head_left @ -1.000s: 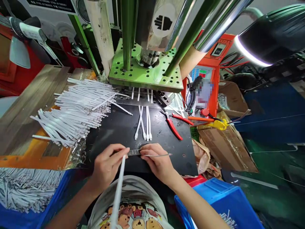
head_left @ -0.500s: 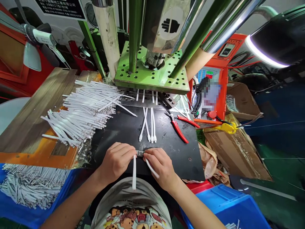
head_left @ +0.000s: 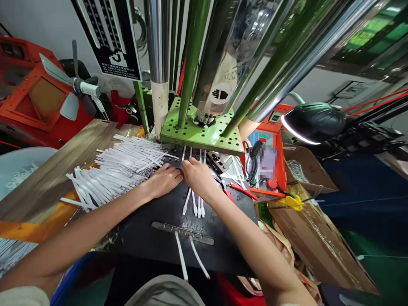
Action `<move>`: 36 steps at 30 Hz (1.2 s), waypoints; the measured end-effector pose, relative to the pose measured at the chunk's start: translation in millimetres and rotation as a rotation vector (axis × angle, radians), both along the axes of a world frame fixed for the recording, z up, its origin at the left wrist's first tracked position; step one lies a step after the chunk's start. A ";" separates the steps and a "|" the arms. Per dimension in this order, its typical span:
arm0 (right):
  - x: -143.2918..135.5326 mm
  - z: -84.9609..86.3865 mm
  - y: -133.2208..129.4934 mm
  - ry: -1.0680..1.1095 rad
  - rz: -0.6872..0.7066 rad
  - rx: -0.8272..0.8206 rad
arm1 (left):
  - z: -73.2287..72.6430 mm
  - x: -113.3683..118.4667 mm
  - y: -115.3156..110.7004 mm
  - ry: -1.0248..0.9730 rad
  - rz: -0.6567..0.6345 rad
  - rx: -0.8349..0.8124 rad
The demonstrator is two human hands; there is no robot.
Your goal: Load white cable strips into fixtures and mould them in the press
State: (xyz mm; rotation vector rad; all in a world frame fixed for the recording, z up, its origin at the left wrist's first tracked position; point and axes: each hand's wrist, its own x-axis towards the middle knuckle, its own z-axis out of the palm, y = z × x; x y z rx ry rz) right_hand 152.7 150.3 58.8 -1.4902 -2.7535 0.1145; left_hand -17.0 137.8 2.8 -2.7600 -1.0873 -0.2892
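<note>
At the front of the green press plate [head_left: 201, 136] my left hand [head_left: 167, 178] and my right hand [head_left: 198, 176] come together, fingers curled downward. What they grip is hidden beneath them. White strips [head_left: 200, 207] with small end pieces lie just below my right hand, and several more poke out from under the press. Nearer to me on the black work table [head_left: 140, 231] rests a slotted metal bar [head_left: 204, 239]. Two white strips [head_left: 181, 257] extend from its slots toward me. Left of my left hand is a large pile of white strips [head_left: 117, 170].
Red-handled pliers [head_left: 244, 190] lie right of my right hand. Beyond stand a red control box [head_left: 280, 157], a lamp [head_left: 314, 121] and cardboard boxes [head_left: 321, 238]. A fan [head_left: 72, 91] is at the left. Metal and green columns [head_left: 191, 63] rise above the press plate.
Both hands have let go of the slotted bar with its two strips, leaving it on the table, and moved forward to the press. The view has tilted upward.
</note>
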 end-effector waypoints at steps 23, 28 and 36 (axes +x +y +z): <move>85.4 -62.1 -177.3 0.993 -0.150 -0.062 | 9.3 -36.0 -129.7 -0.983 0.258 -0.293; 74.5 -70.8 -181.4 0.829 -0.048 0.040 | -6.0 -16.9 -135.8 -0.765 -0.009 -0.286; 76.6 -66.9 -174.8 0.708 0.077 0.061 | 10.8 -19.1 -135.3 -0.466 -0.055 -0.325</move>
